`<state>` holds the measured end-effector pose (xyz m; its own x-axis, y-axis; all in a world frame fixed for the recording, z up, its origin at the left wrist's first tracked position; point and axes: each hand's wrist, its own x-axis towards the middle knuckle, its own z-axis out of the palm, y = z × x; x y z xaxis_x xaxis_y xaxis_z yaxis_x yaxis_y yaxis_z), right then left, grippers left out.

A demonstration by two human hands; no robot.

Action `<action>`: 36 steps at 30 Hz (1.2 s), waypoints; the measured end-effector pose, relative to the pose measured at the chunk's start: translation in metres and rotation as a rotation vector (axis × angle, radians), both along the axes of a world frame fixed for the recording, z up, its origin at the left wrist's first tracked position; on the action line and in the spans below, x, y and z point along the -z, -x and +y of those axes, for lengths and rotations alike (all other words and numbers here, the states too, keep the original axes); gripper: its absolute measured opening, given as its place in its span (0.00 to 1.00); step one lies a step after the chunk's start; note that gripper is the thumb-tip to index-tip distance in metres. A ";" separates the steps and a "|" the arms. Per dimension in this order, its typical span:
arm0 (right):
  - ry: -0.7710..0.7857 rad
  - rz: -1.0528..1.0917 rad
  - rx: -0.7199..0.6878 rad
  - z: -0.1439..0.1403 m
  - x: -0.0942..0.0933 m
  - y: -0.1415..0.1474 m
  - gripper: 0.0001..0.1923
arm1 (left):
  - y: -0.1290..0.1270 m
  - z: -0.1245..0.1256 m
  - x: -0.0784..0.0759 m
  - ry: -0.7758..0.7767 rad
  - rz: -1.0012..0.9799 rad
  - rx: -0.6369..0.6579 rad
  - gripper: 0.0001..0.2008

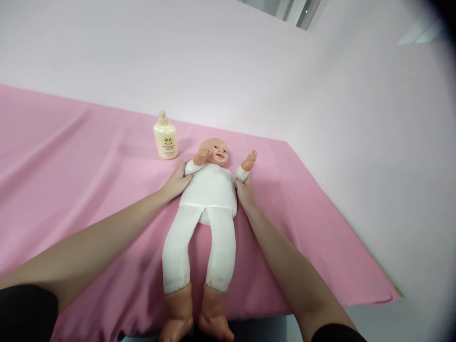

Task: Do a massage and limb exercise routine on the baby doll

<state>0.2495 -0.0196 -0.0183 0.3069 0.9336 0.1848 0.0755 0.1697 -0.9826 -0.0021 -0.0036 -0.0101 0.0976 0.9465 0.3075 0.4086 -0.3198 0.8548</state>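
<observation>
On the pink-covered tabletop (pixel 92 175): doll (pixel 208 185) face-up, two-handed hold in progress.
We see left hand (pixel 178 180) and right hand (pixel 245 192) curled around its arms, bottle (pixel 166 138) nearby; we judge any shift calls for even support.

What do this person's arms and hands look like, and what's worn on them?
Plain black sleeves cover the upper arms, with no marking visible. Both forearms are bare. The left hand and right hand wear no gloves, and no watch or bracelet shows.
</observation>
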 end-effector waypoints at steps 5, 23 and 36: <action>-0.007 0.018 -0.003 0.000 0.002 0.000 0.17 | -0.001 -0.002 -0.002 0.021 -0.003 0.000 0.27; 0.014 -0.032 -0.038 -0.004 -0.003 -0.001 0.19 | 0.001 0.002 0.003 0.003 -0.015 0.005 0.27; -0.045 -0.005 -0.055 0.001 0.003 -0.002 0.21 | 0.000 0.001 0.002 0.007 -0.018 -0.007 0.26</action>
<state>0.2514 -0.0185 -0.0212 0.2544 0.9398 0.2281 0.0696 0.2174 -0.9736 -0.0017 -0.0030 -0.0125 0.0854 0.9494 0.3021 0.3951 -0.3106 0.8646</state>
